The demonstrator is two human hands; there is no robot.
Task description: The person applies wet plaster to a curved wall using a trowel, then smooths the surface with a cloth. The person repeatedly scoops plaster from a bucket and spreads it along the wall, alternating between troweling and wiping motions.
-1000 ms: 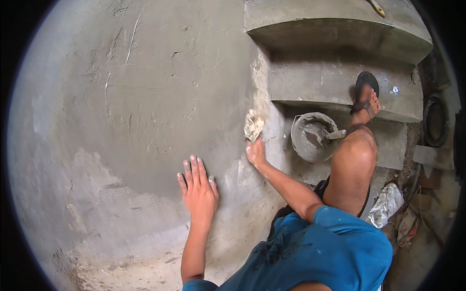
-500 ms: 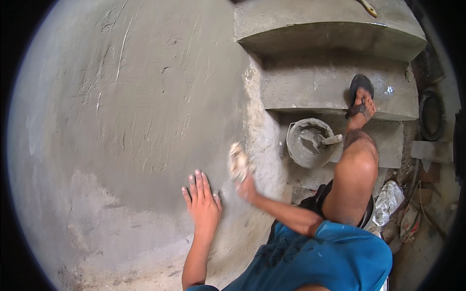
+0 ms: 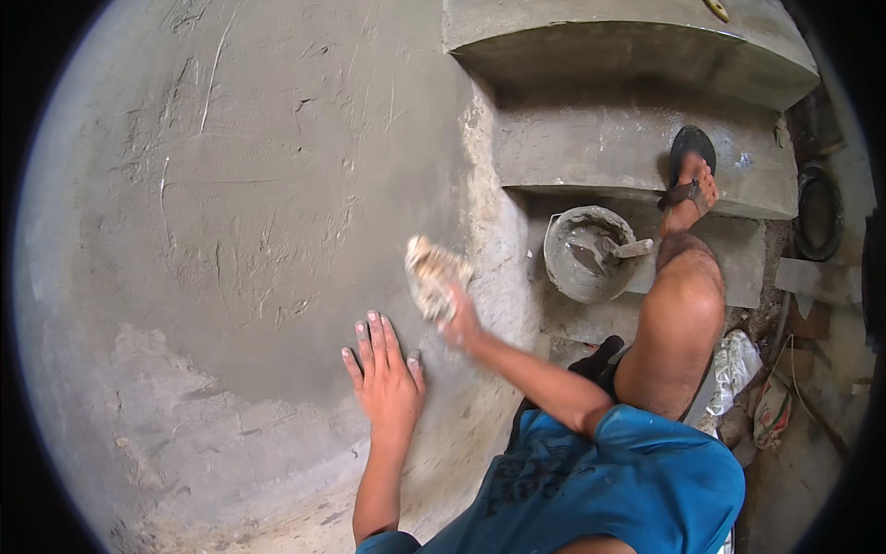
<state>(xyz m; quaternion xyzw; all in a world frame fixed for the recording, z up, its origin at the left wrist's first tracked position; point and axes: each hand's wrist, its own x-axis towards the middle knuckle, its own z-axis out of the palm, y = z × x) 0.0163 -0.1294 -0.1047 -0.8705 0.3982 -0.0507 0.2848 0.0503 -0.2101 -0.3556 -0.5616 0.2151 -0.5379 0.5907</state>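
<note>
My right hand grips a cream-coloured, lumpy pad, blurred by motion; whether it is a sponge or a bunched rag I cannot tell. The pad is at the right side of a wall coated in wet grey plaster with ridges and scratches. Below and left of it, my left hand lies flat on the wall, fingers stretched out and smudged with grey. To the right of the pad stands a bucket of grey mortar, a tool with a pale handle resting in it.
Concrete steps rise on the right, with my sandalled foot on one. A brush handle shows at the top. A black tyre-like ring, a crumpled white plastic bag and scraps line the right side.
My right hand has moved the pad left and slightly up across the plaster. The left hand keeps its place on the wall, and the whole view has shifted a little.
</note>
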